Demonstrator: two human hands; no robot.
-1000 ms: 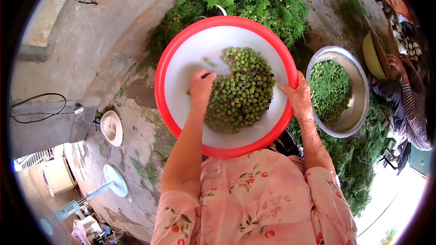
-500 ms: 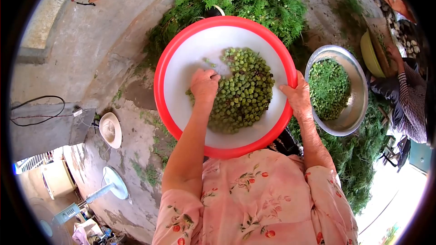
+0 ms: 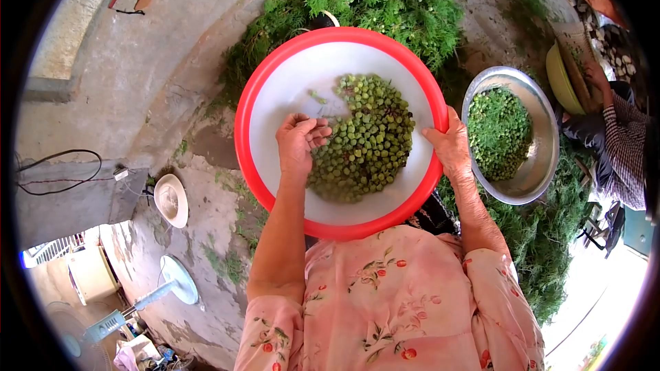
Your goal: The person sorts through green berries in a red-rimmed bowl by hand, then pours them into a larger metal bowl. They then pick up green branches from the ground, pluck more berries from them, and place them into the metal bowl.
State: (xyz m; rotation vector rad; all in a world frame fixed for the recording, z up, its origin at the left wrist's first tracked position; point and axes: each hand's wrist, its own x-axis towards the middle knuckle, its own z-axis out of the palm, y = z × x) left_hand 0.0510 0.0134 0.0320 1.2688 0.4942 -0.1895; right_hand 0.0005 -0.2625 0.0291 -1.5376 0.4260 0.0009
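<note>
A wide basin (image 3: 275,196) with a red rim and white inside rests against my lap. Small round green cones (image 3: 375,130), some dark bits among them, are heaped in its middle and right. My right hand (image 3: 450,143) grips the rim on the right side, thumb inside. Over the left edge of the heap is my left hand (image 3: 300,141), its fingers loosely curled and apart, with nothing visible in them. A small green sprig (image 3: 317,97) lies on the bare white bottom just above that hand.
To the right stands a metal bowl (image 3: 546,161) of green cones and leafy bits. Cut green branches (image 3: 385,3) lie beyond the basin and at right. Another person (image 3: 622,144) works at far right near a yellow-green basin (image 3: 560,82). A hat (image 3: 170,200) and a fan (image 3: 180,279) are at left.
My left hand has lifted off the cones and shifted slightly left, its closed fingers loosening apart. My right hand keeps its hold on the rim.
</note>
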